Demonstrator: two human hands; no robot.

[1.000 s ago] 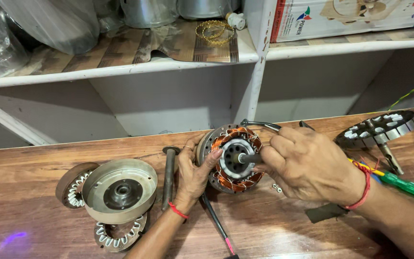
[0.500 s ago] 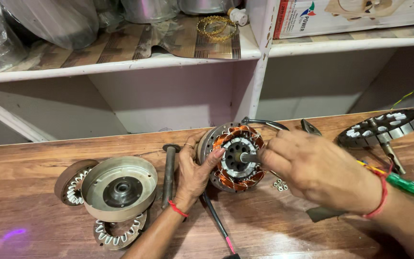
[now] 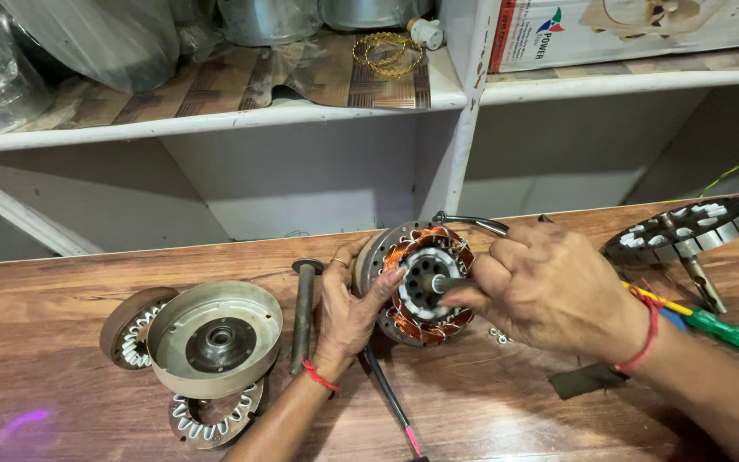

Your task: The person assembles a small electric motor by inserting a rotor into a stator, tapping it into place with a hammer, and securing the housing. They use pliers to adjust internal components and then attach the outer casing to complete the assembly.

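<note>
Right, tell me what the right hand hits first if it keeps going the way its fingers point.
The right hand points left at the motor stator; its fingertips already grip the central shaft, so that comes first.

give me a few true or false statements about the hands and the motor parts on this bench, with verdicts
1. The left hand steadies the round copper-wound motor stator standing on edge on the brown wooden bench. True.
2. The right hand rests flat on the bench, away from the stator. False: its fingers are at the short metal shaft at the stator's centre.
3. The grey metal bowl-shaped motor cover lies left of the left hand. True.
4. The green-handled screwdriver is held in the left hand. False: it lies on the bench beyond the right wrist.
5. A red thread is tied round each wrist. True.
</note>
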